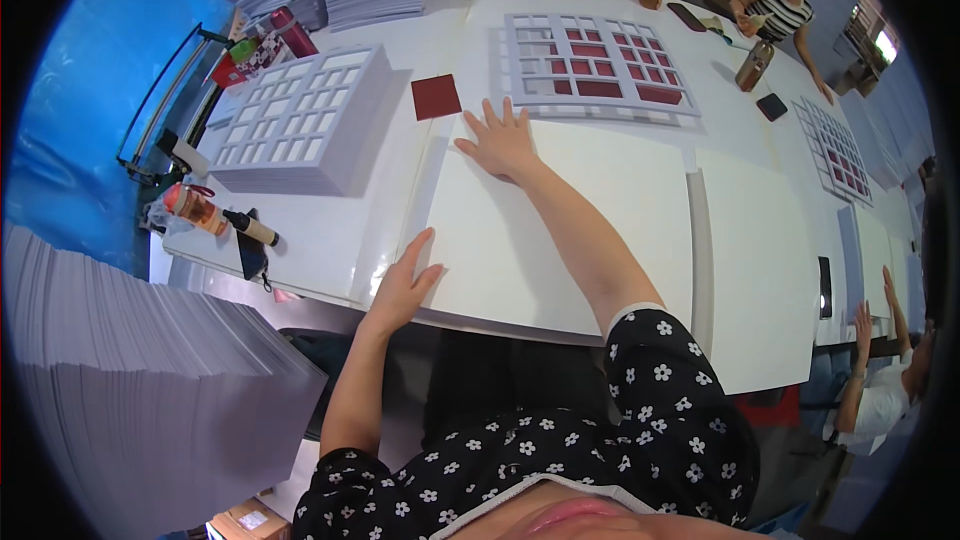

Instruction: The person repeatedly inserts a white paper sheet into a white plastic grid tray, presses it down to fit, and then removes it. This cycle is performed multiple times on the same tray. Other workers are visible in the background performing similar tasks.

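Note:
A large white sheet of card or board [600,230] lies on the table in front of me. My right hand [500,145] rests flat near its far left corner, fingers spread and nothing in them. At the sheet's near left edge is my left hand [403,290], fingers stretched and thumb apart, also holding nothing. Just beyond my right fingertips lies a dark red square card [436,98]. Farther back sits a white grid frame [562,100], with red pieces showing through several of its openings.
At the left stands a stack of white cut-out frames [300,135], with bottles [198,208] beside it. A tall paper pile [150,370] rises at lower left. Another white sheet [755,260] lies to the right. Other people sit around the table; a phone [825,287] lies near one.

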The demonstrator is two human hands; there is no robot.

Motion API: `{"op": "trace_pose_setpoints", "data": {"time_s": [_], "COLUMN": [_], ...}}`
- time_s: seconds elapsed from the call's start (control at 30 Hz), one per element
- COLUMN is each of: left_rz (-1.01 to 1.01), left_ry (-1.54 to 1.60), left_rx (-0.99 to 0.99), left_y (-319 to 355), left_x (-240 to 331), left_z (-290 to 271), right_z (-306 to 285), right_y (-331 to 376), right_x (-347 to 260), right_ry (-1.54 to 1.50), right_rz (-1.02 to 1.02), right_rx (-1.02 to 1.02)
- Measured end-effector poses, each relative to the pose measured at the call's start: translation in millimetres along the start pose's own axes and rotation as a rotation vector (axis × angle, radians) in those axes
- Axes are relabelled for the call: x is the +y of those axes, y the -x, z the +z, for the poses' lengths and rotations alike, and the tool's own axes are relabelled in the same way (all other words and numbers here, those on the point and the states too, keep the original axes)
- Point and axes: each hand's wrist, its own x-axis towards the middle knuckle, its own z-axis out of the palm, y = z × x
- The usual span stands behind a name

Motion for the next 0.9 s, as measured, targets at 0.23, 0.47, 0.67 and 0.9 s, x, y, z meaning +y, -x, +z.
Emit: {"op": "trace_pose_setpoints", "data": {"time_s": [0.23, 0.47, 0.67, 0.9], "left_rz": [0.069, 0.033, 0.09, 0.093], "left_ry": [-0.123, -0.069, -0.075, 0.02], "left_rx": [0.034, 0.034, 0.128, 0.116], "left_y": [-0.3, 1.9, -3.6, -9.1], "left_x": [-12.6, 6.1, -34.6, -62.2], "left_z": [11.4, 14.0, 22.3, 16.4], "right_z": [3.4, -3.7, -8.0, -66.9], "right_y": [-7.4, 42.7, 150.9, 187.9], "right_x": [-9.9, -34.1, -58.8, 24.2], "right_ry": [0.023, -0.042, -0.097, -0.169], "right_rz": [-0.004, -0.187, -0.454, -0.227], "right_rx": [0.027, -0.02, -0.065, -0.138]}}
